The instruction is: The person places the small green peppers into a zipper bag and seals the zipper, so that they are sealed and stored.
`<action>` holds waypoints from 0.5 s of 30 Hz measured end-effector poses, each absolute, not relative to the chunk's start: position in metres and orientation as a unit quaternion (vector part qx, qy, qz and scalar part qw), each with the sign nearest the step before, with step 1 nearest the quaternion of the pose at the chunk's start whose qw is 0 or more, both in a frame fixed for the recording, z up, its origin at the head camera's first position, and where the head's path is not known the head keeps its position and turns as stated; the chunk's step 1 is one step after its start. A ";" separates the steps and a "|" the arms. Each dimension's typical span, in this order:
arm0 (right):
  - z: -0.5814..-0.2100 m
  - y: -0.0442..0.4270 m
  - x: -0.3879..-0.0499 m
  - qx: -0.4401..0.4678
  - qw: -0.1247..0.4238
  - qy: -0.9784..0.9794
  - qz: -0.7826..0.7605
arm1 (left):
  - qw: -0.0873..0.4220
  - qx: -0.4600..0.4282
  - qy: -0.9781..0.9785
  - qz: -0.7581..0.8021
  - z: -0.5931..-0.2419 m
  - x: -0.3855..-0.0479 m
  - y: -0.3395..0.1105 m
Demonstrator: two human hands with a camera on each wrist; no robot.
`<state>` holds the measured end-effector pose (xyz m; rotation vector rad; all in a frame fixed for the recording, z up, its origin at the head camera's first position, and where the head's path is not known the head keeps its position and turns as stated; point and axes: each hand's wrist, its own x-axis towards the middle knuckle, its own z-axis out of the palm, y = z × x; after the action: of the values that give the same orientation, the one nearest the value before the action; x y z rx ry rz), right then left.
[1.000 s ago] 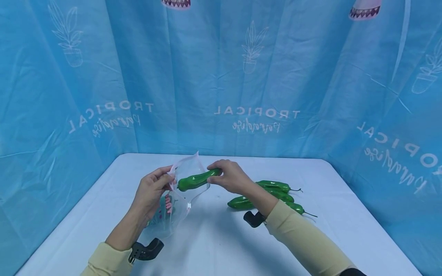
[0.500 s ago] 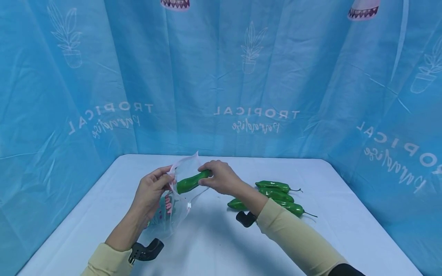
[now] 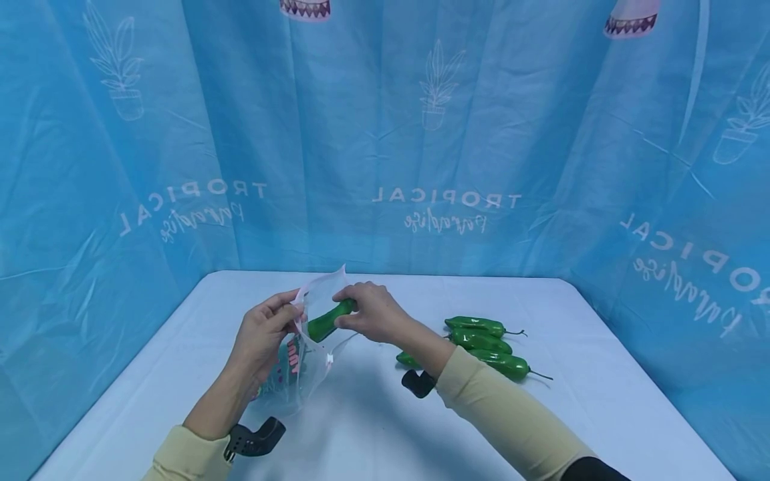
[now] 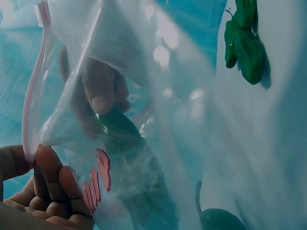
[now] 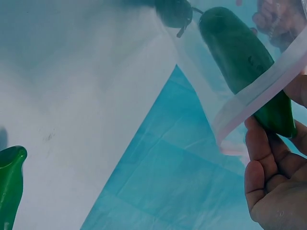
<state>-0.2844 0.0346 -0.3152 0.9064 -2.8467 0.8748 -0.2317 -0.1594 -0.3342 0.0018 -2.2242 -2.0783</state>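
A clear zip bag (image 3: 313, 374) with pink lettering and a pink-edged mouth hangs from my left hand (image 3: 261, 337), whose thumb and fingers pinch its rim. My right hand (image 3: 374, 310) grips one end of a green pepper (image 3: 325, 325) at the bag's mouth. In the right wrist view most of that pepper (image 5: 235, 48) lies inside the bag, with its near end still between my fingers. Deeper in the bag another green pepper (image 5: 173, 12) with a stem shows through the plastic. The left wrist view shows the held pepper (image 4: 120, 129) blurred behind the film.
Several green peppers (image 3: 481, 341) lie together on the white table (image 3: 373, 427), right of the bag and partly behind my right forearm. A blue printed curtain (image 3: 385, 147) surrounds the table at the back and sides.
My right hand has moved left and pushed the pepper further into the bag, so less of it shows outside. The left hand and the bag have stayed in place.
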 end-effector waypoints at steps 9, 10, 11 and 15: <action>-0.315 0.046 -0.281 0.283 0.018 -0.916 0.284 | 0.052 -0.008 -0.725 -0.687 -0.335 -0.231 -0.162; -0.315 0.049 -0.280 0.283 0.017 -0.914 0.290 | 0.053 -0.009 -0.725 -0.686 -0.335 -0.231 -0.163; -0.315 0.052 -0.279 0.281 0.017 -0.913 0.295 | 0.053 -0.011 -0.725 -0.687 -0.334 -0.232 -0.163; -0.315 0.064 -0.276 0.268 0.015 -0.911 0.313 | 0.054 -0.008 -0.724 -0.688 -0.334 -0.232 -0.163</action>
<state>-0.2758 0.0639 -0.3151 0.8328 -2.8353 0.9743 -0.2318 -0.1634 -0.3341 -0.0247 -2.1991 -2.0900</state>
